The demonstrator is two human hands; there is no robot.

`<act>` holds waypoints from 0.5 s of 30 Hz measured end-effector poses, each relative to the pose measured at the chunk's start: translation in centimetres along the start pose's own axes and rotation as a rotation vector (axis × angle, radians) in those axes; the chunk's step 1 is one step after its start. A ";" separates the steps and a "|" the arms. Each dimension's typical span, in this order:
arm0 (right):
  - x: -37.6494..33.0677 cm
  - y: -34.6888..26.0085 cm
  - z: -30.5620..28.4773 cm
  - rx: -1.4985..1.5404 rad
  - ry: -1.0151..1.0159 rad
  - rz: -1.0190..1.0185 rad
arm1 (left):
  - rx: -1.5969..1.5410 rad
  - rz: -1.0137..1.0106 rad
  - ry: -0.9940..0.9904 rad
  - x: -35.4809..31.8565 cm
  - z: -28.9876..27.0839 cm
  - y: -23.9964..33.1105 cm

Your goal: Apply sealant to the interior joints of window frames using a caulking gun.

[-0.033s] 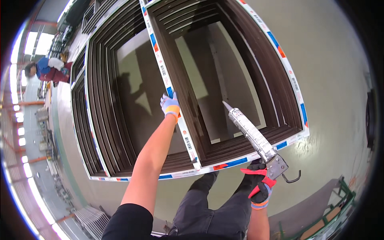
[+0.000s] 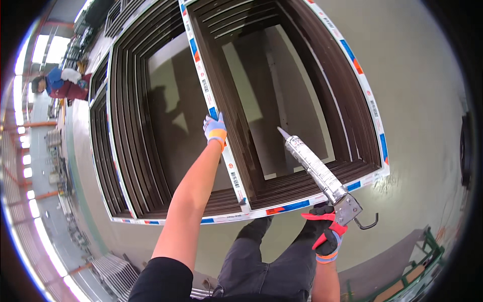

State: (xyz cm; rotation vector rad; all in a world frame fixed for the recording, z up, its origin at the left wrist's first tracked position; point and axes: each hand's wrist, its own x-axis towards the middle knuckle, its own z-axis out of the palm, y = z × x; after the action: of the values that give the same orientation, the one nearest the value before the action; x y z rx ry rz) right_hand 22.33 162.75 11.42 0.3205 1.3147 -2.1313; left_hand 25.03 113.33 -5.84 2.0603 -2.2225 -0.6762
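A stack of dark brown window frames point(image 2: 236, 146) lies in front of me, its top faces wrapped in white, blue and red protective tape. My left hand point(image 2: 215, 132), in a grey-blue glove with an orange cuff, grips the middle bar of the top frame, fingers curled over its edge. In my right hand point(image 2: 329, 244), gloved too, is a caulking gun point(image 2: 347, 210) with red handles. A white and silver sealant tube point(image 2: 314, 168) sits in the gun. Its pointed nozzle point(image 2: 283, 133) hangs over the right-hand opening, apart from the bars.
Another person point(image 2: 63, 84) in blue and dark red is at the far left, beyond the stack. A green metal rack point(image 2: 410, 272) stands at the lower right. Stacked metal profiles point(image 2: 113, 272) lie at the lower left. Grey floor point(image 2: 412, 75) runs along the right side.
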 end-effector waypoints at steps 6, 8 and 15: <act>6.9 -4.4 -7.9 -0.451 -0.149 0.215 | 0.260 0.046 0.182 -0.6 1.0 1.2; 9.8 -8.4 -4.5 -0.471 -0.253 0.368 | 0.338 0.017 0.237 -0.9 0.5 2.5; 14.4 -12.7 -4.6 -0.351 -0.414 0.423 | 0.344 0.015 0.360 -1.0 0.7 2.3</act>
State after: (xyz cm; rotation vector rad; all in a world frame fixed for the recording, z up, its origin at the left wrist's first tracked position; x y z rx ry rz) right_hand 2.81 165.59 11.30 0.0032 1.2162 -1.4843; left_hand 22.73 114.58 -5.40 2.0899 -2.2524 0.0903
